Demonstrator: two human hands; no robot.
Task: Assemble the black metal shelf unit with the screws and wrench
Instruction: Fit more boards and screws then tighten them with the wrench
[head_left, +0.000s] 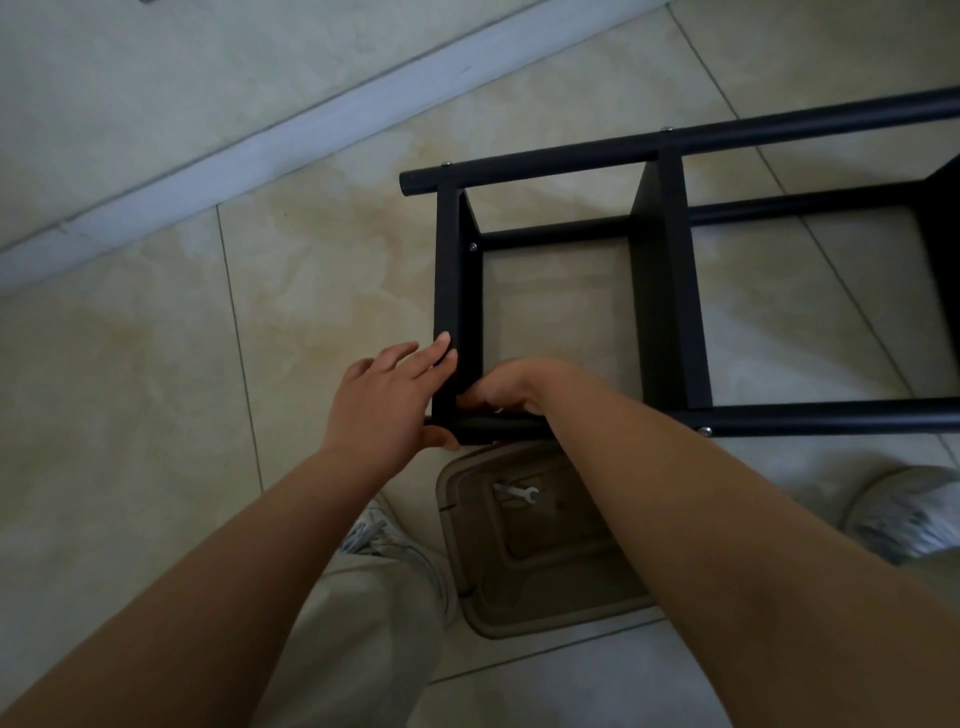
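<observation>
The black metal shelf unit (660, 291) lies on its side on the tiled floor, its round tubes running to the right edge and flat panels set between them. My left hand (389, 395) rests on the outer face of the end panel, fingers straight, thumb below the near corner. My right hand (511, 387) reaches inside that near corner, fingers curled against the near tube; what they hold is hidden. Silver screw heads (705, 431) show on the tubes. A small silver wrench (517, 492) lies in a beige tray below the frame.
The beige plastic tray (519, 618) sits on the floor between my feet. My shoes (904, 514) and light trousers (358, 639) fill the lower frame. A pale baseboard (291, 130) and the wall run diagonally at the upper left.
</observation>
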